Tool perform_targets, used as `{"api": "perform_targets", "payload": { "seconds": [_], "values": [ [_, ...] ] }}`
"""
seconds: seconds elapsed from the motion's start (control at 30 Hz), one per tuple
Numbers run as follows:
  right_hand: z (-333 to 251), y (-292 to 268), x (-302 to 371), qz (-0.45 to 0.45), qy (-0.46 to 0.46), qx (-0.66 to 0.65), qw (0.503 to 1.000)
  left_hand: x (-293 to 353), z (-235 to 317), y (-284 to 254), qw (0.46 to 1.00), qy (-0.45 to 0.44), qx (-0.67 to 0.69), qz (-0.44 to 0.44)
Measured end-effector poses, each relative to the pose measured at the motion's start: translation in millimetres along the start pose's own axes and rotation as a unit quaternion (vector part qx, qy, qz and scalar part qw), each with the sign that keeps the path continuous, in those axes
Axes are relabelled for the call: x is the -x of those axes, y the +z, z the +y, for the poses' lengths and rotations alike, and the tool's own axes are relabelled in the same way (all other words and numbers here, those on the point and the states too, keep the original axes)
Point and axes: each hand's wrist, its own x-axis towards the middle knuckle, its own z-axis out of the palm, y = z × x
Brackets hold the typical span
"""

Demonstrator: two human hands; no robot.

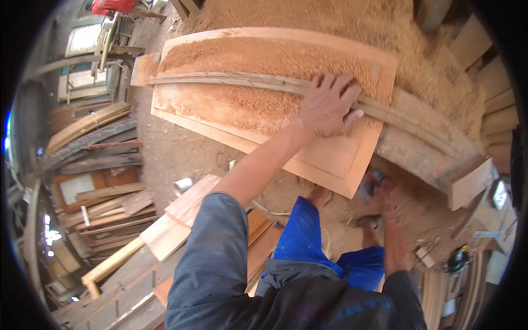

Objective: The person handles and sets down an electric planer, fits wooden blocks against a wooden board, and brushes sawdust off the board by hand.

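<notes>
My left hand [330,107] lies across a long, narrow wooden strip [231,78], fingers spread over it and thumb apart. The strip runs lengthwise over a reddish-brown wooden panel [352,154] covered in wood shavings [209,110]. The panel rests on a plank bench [418,148], whose ends stick out on both sides. Low at the right, beside the panel's near corner, my right hand [380,202] is closed on a red and grey power tool [374,184]. Blur and the hand hide the tool's exact kind.
Stacked timber [104,159] fills the left side, and boards [170,231] lie near my left arm. A wooden block [470,184] stands at the bench's right end. Sawdust [352,22] covers the ground beyond the panel. A person in red [113,6] is at the far left.
</notes>
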Motion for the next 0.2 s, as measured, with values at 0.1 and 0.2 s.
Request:
{"api": "perform_targets", "payload": {
  "seconds": [0.1,0.2],
  "values": [
    [-26,-9,39,-0.013,-0.012,0.001,1.0,4,-1,3,0.998,-0.031,0.049,-0.021],
    [-66,-14,77,-0.049,-0.042,-0.031,0.997,20,-4,-11,0.997,-0.056,0.044,0.033]
  ]
}}
